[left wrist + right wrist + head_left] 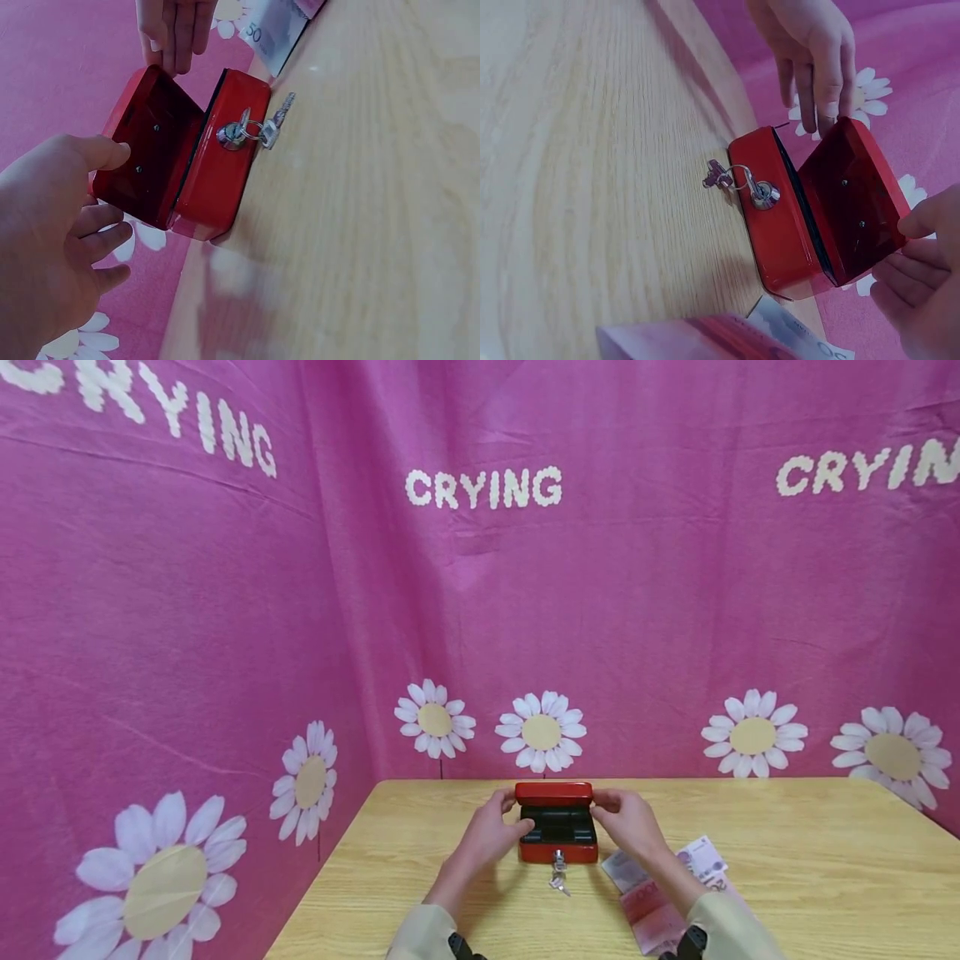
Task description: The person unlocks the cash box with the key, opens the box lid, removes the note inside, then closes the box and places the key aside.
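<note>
A small red cash box stands on the table with its lid raised and its black inside showing. Keys on a ring hang from the lock in its front wall. At the lid's left side, my left hand pinches the edge, thumb on the inner face and fingers behind. On the opposite side, my right hand holds the lid's edge between thumb and fingers, as the right wrist view shows. Banknotes lie partly under my right forearm.
The wooden table meets a pink cloth backdrop with white daisies and lettering, along its back and left edges. Some of the notes, purple-grey and red, lie to the right of the box, near its corner.
</note>
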Demonstrator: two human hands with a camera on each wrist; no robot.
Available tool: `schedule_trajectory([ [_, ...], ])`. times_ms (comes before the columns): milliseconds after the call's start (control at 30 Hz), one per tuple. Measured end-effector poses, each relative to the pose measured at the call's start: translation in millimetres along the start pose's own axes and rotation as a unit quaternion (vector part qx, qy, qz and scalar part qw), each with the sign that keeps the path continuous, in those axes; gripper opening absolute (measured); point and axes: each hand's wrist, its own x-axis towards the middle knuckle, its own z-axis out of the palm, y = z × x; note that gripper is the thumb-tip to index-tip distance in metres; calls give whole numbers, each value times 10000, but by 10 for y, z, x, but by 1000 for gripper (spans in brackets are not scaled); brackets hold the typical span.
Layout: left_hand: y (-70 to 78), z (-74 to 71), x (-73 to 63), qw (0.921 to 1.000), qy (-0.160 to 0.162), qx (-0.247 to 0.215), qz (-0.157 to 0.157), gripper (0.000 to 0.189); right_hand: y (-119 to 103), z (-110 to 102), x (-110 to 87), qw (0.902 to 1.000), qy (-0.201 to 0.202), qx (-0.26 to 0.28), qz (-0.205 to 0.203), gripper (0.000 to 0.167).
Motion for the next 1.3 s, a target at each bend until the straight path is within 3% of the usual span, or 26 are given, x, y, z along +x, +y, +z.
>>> schedule_trajectory([
  [433, -67, 16, -155, 9997, -141, 184, 77, 67, -32, -60, -125, 9980, -438, -144, 441, 25],
  [833, -146, 51, -217, 9990, -298, 341, 28, 63, -4, -32, -203, 9967, -498, -434, 470, 19],
  [1300, -177, 80, -275, 9953, -342, 861, 280, 57, 59, 36, -239, 9957, -556, -469, 566, 12],
])
